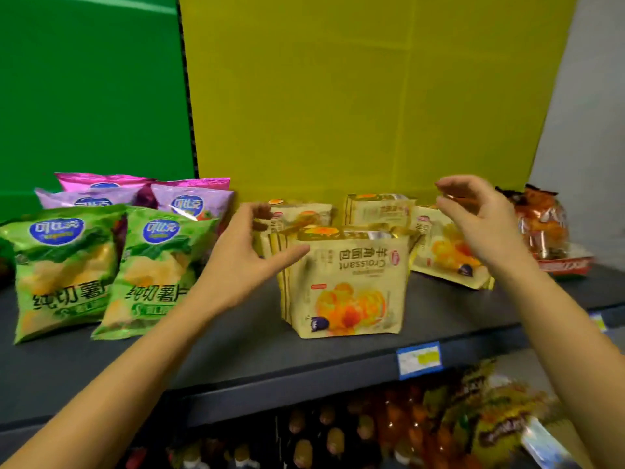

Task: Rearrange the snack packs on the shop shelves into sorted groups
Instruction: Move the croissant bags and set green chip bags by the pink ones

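Fingers of the left hand (248,257) are standing wide apart at the centre of the frame, gripping nothing; the thumb (294,253) is reaching right to the upper left corner of the front croissant pack (348,286), and whether it is touching is unclear. Its other fingertips are hanging at the top of a rear-left croissant pack (304,213). The right hand (477,221) is hovering right of centre with loosely curled fingers, holding nothing, above a croissant pack (446,255) that is leaning back at the right. The front pack is standing upright on the shelf (236,353), its printed face toward the camera and its lettering upside down, so its top is pointing down; its long axis is running roughly vertical, with more packs stacked close behind it. Another croissant pack (378,208) is standing at the back. Green chip bags (64,265) are leaning at the left, purple bags (191,203) behind them. An orange pack (541,228) is sitting at the far right.
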`<action>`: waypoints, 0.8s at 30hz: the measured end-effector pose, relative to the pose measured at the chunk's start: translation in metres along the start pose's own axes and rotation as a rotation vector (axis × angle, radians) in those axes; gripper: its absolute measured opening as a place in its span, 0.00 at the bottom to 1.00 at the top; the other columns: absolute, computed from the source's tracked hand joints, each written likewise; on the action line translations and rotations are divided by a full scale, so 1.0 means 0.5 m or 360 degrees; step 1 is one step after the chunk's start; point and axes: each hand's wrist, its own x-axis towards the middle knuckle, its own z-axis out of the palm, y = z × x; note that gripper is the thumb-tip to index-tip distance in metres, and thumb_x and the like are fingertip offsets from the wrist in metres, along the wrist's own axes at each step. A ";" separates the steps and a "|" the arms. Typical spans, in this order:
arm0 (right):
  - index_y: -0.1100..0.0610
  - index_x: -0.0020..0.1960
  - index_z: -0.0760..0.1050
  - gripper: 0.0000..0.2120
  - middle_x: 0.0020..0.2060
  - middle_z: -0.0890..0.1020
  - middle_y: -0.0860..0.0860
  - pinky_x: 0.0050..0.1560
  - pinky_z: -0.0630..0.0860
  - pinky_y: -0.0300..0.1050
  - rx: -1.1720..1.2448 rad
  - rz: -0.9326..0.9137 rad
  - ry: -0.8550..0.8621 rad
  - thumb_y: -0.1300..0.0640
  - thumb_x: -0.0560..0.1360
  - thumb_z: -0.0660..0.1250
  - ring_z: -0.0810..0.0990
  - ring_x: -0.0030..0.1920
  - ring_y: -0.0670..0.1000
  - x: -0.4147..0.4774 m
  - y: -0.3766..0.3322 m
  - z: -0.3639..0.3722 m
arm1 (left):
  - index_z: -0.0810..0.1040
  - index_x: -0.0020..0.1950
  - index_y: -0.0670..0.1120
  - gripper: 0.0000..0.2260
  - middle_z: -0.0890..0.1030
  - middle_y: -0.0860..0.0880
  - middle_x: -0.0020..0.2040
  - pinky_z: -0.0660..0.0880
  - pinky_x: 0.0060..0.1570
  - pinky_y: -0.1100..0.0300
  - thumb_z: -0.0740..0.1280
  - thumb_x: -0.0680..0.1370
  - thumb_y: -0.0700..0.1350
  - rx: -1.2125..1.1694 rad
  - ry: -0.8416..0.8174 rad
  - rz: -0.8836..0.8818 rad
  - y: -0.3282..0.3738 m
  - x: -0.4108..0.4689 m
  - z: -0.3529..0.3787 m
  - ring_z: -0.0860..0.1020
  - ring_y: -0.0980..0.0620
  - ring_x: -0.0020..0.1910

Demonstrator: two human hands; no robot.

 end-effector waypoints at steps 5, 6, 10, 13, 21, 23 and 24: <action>0.60 0.62 0.74 0.22 0.62 0.75 0.58 0.62 0.66 0.46 -0.0411 0.0250 -0.0009 0.54 0.71 0.71 0.72 0.63 0.56 0.042 0.151 -0.094 | 0.69 0.61 0.50 0.49 0.77 0.52 0.57 0.73 0.58 0.57 0.76 0.44 0.68 -0.0591 0.0032 -0.0527 -0.044 0.035 0.069 0.77 0.55 0.57; 0.60 0.63 0.72 0.25 0.63 0.74 0.59 0.64 0.65 0.48 -0.0468 0.0292 -0.0019 0.52 0.69 0.72 0.70 0.65 0.57 0.048 0.179 -0.105 | 0.71 0.59 0.50 0.48 0.79 0.50 0.56 0.74 0.57 0.56 0.77 0.42 0.67 -0.0738 0.0019 -0.0573 -0.052 0.035 0.076 0.78 0.54 0.55; 0.59 0.69 0.64 0.40 0.68 0.69 0.58 0.65 0.66 0.53 -0.0338 0.0532 -0.0094 0.48 0.64 0.76 0.68 0.68 0.57 0.064 0.261 -0.122 | 0.77 0.53 0.48 0.41 0.86 0.50 0.47 0.80 0.47 0.58 0.81 0.43 0.58 -0.1050 -0.0213 -0.0624 -0.061 0.020 0.108 0.83 0.53 0.48; 0.60 0.70 0.62 0.42 0.69 0.68 0.58 0.65 0.67 0.54 -0.0300 0.0574 -0.0162 0.49 0.63 0.77 0.68 0.68 0.58 0.068 0.297 -0.118 | 0.80 0.50 0.47 0.38 0.86 0.49 0.46 0.80 0.40 0.61 0.83 0.42 0.53 -0.1107 -0.0314 -0.0648 -0.059 0.013 0.123 0.84 0.52 0.45; 0.58 0.70 0.58 0.39 0.65 0.73 0.59 0.59 0.70 0.53 -0.0223 0.0583 -0.0147 0.53 0.67 0.75 0.73 0.63 0.61 0.080 0.329 -0.075 | 0.84 0.45 0.50 0.32 0.86 0.51 0.46 0.80 0.38 0.63 0.82 0.42 0.53 -0.0953 -0.0239 -0.0665 -0.045 0.013 0.112 0.84 0.53 0.45; 0.58 0.68 0.59 0.37 0.63 0.74 0.58 0.59 0.70 0.52 -0.0146 0.0529 -0.0205 0.54 0.67 0.75 0.74 0.62 0.59 0.084 0.336 -0.069 | 0.81 0.49 0.48 0.36 0.86 0.51 0.47 0.80 0.37 0.63 0.82 0.42 0.53 -0.0919 -0.0126 -0.0655 -0.052 0.017 0.107 0.84 0.53 0.45; 0.58 0.68 0.60 0.36 0.62 0.73 0.57 0.60 0.70 0.51 -0.0086 0.0532 -0.0257 0.55 0.66 0.75 0.73 0.61 0.57 0.089 0.340 -0.068 | 0.80 0.51 0.47 0.37 0.86 0.50 0.47 0.80 0.37 0.63 0.82 0.44 0.52 -0.0900 -0.0056 -0.0668 -0.062 0.020 0.104 0.84 0.53 0.45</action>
